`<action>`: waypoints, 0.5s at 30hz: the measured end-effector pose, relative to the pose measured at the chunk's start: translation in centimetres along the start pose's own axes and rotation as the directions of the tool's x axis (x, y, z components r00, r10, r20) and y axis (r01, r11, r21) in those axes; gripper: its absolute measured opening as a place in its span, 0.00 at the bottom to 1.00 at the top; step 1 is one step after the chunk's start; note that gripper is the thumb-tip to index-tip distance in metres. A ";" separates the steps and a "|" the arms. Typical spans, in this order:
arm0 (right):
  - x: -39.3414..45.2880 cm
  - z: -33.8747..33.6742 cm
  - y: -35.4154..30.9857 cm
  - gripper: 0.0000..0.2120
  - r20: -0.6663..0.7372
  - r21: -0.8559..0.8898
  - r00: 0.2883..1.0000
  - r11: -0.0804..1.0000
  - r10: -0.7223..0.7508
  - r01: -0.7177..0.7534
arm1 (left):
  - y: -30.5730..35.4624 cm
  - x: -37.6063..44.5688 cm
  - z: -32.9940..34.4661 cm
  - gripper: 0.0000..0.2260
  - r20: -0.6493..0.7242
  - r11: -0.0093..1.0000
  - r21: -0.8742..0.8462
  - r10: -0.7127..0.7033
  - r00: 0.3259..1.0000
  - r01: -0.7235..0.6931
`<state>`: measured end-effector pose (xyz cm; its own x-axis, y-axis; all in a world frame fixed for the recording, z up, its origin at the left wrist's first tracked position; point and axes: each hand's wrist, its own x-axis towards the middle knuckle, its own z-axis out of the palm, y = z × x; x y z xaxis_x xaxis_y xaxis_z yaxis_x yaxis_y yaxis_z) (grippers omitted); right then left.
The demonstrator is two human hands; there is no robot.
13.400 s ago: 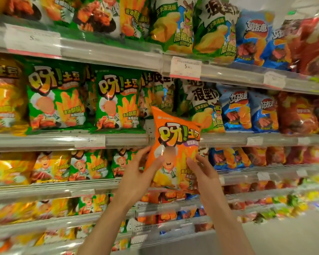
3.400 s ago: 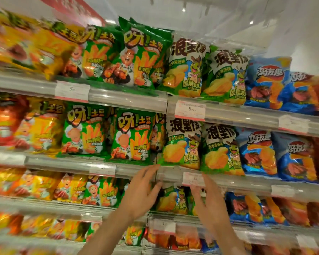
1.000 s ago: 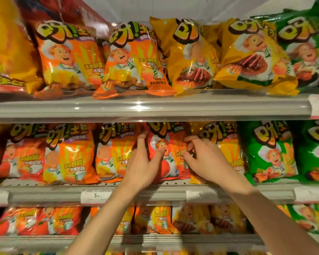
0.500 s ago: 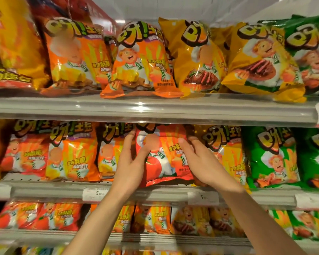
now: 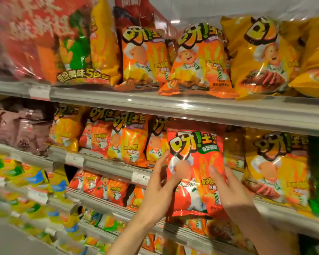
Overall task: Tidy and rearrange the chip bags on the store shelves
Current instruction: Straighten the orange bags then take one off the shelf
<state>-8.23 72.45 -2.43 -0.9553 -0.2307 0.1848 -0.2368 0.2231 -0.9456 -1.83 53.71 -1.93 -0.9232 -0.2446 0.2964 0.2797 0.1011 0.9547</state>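
A red chip bag (image 5: pixel 195 155) with a tomato picture is held upright in front of the middle shelf, off the shelf row. My left hand (image 5: pixel 158 188) grips its left edge with the thumb across the front. My right hand (image 5: pixel 226 188) holds its right edge, thumb on the front and fingers behind. Orange bags (image 5: pixel 129 138) of the same brand stand in the row to its left, and a yellow bag (image 5: pixel 276 162) stands to its right.
The top shelf (image 5: pixel 173 105) carries orange bags (image 5: pixel 197 57) and yellow bags (image 5: pixel 260 54). Brown bags (image 5: pixel 20 129) fill the far left of the middle shelf. Lower shelves hold small red and orange packs (image 5: pixel 103 186). The aisle floor (image 5: pixel 11 242) lies at bottom left.
Both hands have pulled the red bag out of the middle shelf row and toward me. The view has swung left, showing more of the left shelves.
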 end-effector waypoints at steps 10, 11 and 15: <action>-7.3 12.0 -1.8 0.12 -0.068 0.032 0.994 0.996 0.083 -0.081 | -1.0 -4.9 -12.3 0.23 0.103 0.998 -0.056 0.019 0.995 -0.013; -7.7 13.7 -2.2 0.18 -0.044 0.054 0.995 0.995 0.089 -0.087 | -1.1 -5.2 -13.9 0.22 0.100 0.998 -0.055 0.012 0.995 -0.006; -8.4 19.1 -4.2 0.20 0.024 0.092 0.996 0.992 0.085 -0.087 | -1.1 -6.1 -19.9 0.24 0.074 0.998 -0.058 -0.018 0.997 0.023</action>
<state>4.13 55.32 -5.16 -0.9675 -0.2332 0.0977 -0.1360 0.1540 -0.9787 8.78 35.86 -4.34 -0.9451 -0.1748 0.2761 0.2736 0.0392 0.9611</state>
